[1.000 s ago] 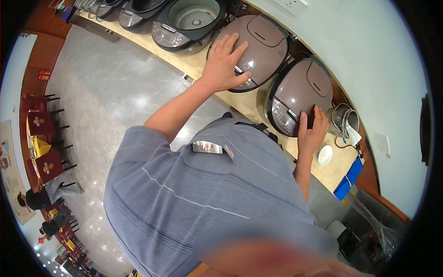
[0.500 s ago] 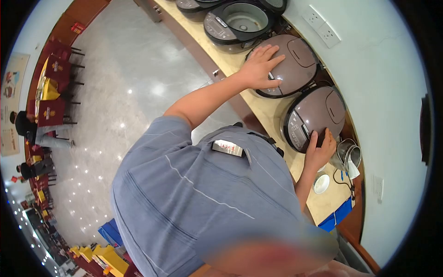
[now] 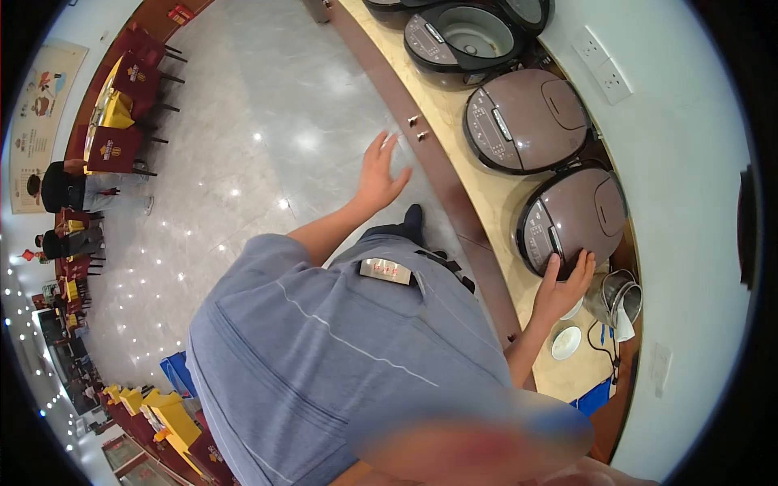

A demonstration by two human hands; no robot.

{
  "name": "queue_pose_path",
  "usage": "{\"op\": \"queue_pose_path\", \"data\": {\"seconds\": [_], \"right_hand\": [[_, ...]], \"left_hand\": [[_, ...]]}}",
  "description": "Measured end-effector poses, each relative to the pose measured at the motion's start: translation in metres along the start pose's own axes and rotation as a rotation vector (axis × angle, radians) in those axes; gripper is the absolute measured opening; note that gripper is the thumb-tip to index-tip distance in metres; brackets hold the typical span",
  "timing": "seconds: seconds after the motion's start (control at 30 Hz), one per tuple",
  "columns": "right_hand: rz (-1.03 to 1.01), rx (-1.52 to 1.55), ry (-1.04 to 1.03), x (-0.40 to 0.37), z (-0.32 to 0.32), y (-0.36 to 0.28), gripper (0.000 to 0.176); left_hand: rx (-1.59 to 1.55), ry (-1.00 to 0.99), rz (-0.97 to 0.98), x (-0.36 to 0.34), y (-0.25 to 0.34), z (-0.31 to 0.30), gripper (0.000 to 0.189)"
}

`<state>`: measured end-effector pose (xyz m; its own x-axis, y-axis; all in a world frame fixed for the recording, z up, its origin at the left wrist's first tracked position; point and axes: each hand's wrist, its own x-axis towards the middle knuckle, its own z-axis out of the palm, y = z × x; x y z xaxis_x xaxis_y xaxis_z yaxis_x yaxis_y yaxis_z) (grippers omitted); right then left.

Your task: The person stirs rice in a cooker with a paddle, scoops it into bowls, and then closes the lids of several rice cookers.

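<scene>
My left hand [image 3: 379,180] hangs in the air over the floor, fingers stretched out and thumb apart, holding nothing. My right hand [image 3: 563,292] rests with spread fingers on the front corner of the nearest rice cooker [image 3: 579,215], by its control panel. This cooker is brown and black, with its lid down. Beyond it stands a second brown rice cooker [image 3: 531,117], also with the lid down and no hand touching it. Farther along, another rice cooker [image 3: 470,36] has its lid raised, showing the grey inner pot.
The cookers line a pale counter [image 3: 486,190] along a wall with power sockets [image 3: 602,63]. Near my right forearm are a small white bowl [image 3: 566,343], a metal container [image 3: 601,296] and a blue item [image 3: 593,397]. Dark red chairs [image 3: 113,150] and other people [image 3: 61,188] are across the floor.
My left hand has lifted off the second cooker's lid and moved left, away from the counter. My right hand stays on the nearest cooker. The view has shifted slightly.
</scene>
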<state>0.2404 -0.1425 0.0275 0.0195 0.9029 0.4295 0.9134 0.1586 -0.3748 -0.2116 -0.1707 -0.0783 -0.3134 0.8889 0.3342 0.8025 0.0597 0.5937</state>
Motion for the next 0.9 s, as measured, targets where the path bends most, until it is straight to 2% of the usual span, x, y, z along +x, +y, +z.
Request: {"op": "queue_pose_path", "data": {"seconds": [0.03, 0.1, 0.17, 0.2, 0.23, 0.27, 0.33, 0.37, 0.4, 0.43, 0.5, 0.57, 0.63, 0.7, 0.77, 0.87, 0.9], "right_hand": [[0.003, 0.008, -0.001, 0.002, -0.001, -0.002, 0.063], [0.022, 0.038, 0.001, 0.005, -0.002, -0.006, 0.064], [0.064, 0.076, 0.022, 0.012, -0.003, -0.013, 0.066], [0.049, 0.074, 0.026, 0.016, -0.003, -0.019, 0.066], [0.040, 0.041, 0.050, 0.022, -0.004, -0.025, 0.066], [0.031, 0.012, 0.076, 0.029, -0.004, -0.032, 0.065], [0.003, 0.024, 0.085, 0.046, 0.002, -0.050, 0.066], [0.009, 0.080, 0.110, 0.054, 0.006, -0.062, 0.066], [0.019, 0.137, 0.129, 0.060, 0.010, -0.075, 0.066], [0.025, 0.126, 0.083, 0.071, 0.016, -0.088, 0.066], [0.044, 0.213, 0.030, 0.095, 0.031, -0.123, 0.066], [0.109, 0.416, -0.023, 0.120, 0.048, -0.165, 0.066], [0.081, 0.523, -0.026, 0.147, 0.072, -0.192, 0.066], [0.043, 0.627, -0.023, 0.172, 0.093, -0.214, 0.068], [0.035, 0.575, -0.025, 0.198, 0.106, -0.235, 0.071], [0.054, 0.475, -0.021, 0.239, 0.112, -0.265, 0.078], [-0.028, 0.462, 0.043, 0.253, 0.118, -0.266, 0.081]], "left_hand": [[0.043, -0.038, -0.093, -0.030, -0.029, 0.002, 0.084], [0.067, -0.301, -0.340, -0.099, -0.102, 0.004, 0.087], [0.159, -0.789, -0.608, -0.191, -0.224, 0.024, 0.089], [0.133, -1.231, -1.171, -0.189, -0.229, 0.000, 0.084], [0.080, -1.284, -1.000, -0.250, -0.280, 0.002, 0.068], [-0.038, -1.105, -0.928, -0.301, -0.322, -0.002, 0.053], [0.363, -0.930, -1.195, -0.307, -0.301, -0.024, 0.041], [0.356, -0.923, -1.212, -0.299, -0.295, -0.033, 0.041], [0.138, -0.904, -1.111, -0.291, -0.292, -0.043, 0.040], [-0.074, -0.876, -1.001, -0.284, -0.294, -0.047, 0.049], [-0.263, -0.779, -0.933, -0.275, -0.312, -0.026, 0.049], [-0.429, -0.649, -1.063, -0.226, -0.297, -0.024, 0.044], [-0.615, -0.478, -1.336, -0.175, -0.283, -0.022, 0.039], [-0.663, -0.425, -1.314, -0.134, -0.280, -0.032, 0.040], [-0.727, -0.360, -1.278, -0.106, -0.280, -0.044, 0.043], [-0.746, -0.319, -1.258, -0.090, -0.310, -0.061, 0.043], [-0.737, -0.319, -1.288, -0.090, -0.321, -0.068, 0.043]]}}
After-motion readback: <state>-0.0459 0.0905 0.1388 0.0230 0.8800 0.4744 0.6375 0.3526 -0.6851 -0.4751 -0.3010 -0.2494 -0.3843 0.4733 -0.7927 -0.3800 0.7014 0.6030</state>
